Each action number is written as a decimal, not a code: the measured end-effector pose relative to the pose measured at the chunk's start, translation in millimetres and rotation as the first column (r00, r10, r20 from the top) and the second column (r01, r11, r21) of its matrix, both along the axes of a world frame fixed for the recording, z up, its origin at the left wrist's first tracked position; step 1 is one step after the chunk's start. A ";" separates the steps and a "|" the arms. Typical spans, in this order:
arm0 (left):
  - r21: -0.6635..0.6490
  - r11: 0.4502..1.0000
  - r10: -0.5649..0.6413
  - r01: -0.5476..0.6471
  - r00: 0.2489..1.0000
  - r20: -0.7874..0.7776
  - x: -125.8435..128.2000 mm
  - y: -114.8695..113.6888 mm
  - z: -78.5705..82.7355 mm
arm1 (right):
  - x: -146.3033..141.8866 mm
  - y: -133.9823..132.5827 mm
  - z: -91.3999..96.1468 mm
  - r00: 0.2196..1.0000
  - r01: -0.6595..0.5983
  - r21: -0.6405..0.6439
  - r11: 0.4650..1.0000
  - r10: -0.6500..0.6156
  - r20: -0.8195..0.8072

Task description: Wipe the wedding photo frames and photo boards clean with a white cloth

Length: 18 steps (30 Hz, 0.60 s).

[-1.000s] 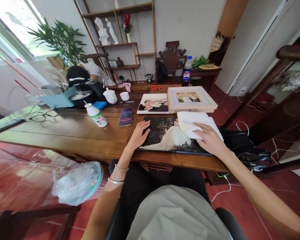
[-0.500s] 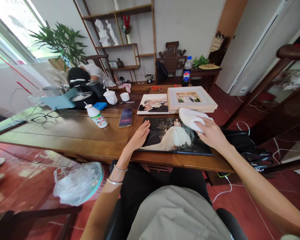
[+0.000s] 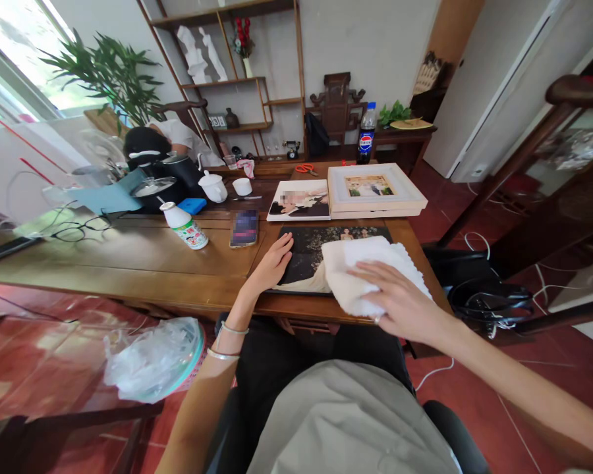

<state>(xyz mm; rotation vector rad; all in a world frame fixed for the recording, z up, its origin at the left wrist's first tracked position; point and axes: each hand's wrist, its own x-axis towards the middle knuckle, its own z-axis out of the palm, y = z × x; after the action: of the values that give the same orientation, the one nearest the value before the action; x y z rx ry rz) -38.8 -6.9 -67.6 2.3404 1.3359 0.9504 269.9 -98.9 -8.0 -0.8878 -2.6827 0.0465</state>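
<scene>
A dark photo print of a figure in a white gown lies flat on the wooden table in front of me. My left hand rests flat on its left edge, fingers stretched out. A white towel covers the print's right and near part. My right hand presses down on the towel with fingers spread over it.
Behind the print lie another photo and a white framed picture. A phone, a small white bottle, teapot, kettle and cola bottle stand further off. A person leans over at back left. A plastic-lined bin sits left of my knees.
My right hand has drawn the towel from the print's far right corner toward me, over its near right part. My left hand has stayed on the left edge.
</scene>
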 end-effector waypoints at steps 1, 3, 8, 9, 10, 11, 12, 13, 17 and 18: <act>0.002 1.000 -0.003 0.003 1.000 -0.001 -0.6 0.4 -0.4 | 1.9 9.8 0.7 1.000 0.017 -0.017 1.000 -0.017 -0.021; -0.002 1.000 -0.010 0.010 1.000 -0.002 -1.3 0.4 -0.5 | 9.2 40.5 0.7 0.996 0.082 -0.026 0.996 -0.083 -0.039; -0.027 1.000 -0.006 0.007 1.000 0.012 -0.9 -1.5 0.8 | 16.5 95.5 1.6 0.981 0.191 0.061 0.980 -0.192 0.019; -0.032 0.999 -0.003 0.004 1.000 0.016 -0.7 -1.8 1.1 | 12.9 91.2 2.4 0.983 0.180 0.076 0.981 -0.182 0.021; -0.037 0.999 0.000 0.001 1.000 0.019 -0.5 -1.9 1.3 | 8.1 81.3 3.3 0.987 0.155 0.084 0.984 -0.157 0.020; -0.042 0.999 0.002 -0.002 1.000 0.022 -0.4 -1.9 1.5 | 2.5 67.1 4.3 0.993 0.118 0.085 0.989 -0.120 0.017; -0.046 0.999 0.004 -0.003 1.000 0.022 -0.3 -2.0 1.7 | -3.2 50.7 5.4 0.997 0.076 0.077 0.994 -0.077 0.010; -0.050 0.999 0.005 -0.004 1.000 0.022 -0.1 -2.0 2.0 | -8.5 34.0 6.7 1.000 0.019 0.069 0.997 -0.020 0.011; -0.049 0.999 0.000 0.002 1.000 0.026 0.8 -3.0 3.6 | -17.5 1.8 12.4 0.999 -0.042 0.015 0.999 0.042 -0.016; -0.048 0.999 -0.001 0.002 0.999 0.032 1.1 -3.4 4.0 | -15.7 7.0 13.2 0.999 -0.031 0.001 1.000 0.031 -0.022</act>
<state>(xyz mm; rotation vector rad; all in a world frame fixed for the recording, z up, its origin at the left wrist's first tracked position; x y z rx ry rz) -37.7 -10.2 -63.6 2.2806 1.3302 0.9403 254.2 -91.9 5.3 -0.8404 -2.6765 0.0623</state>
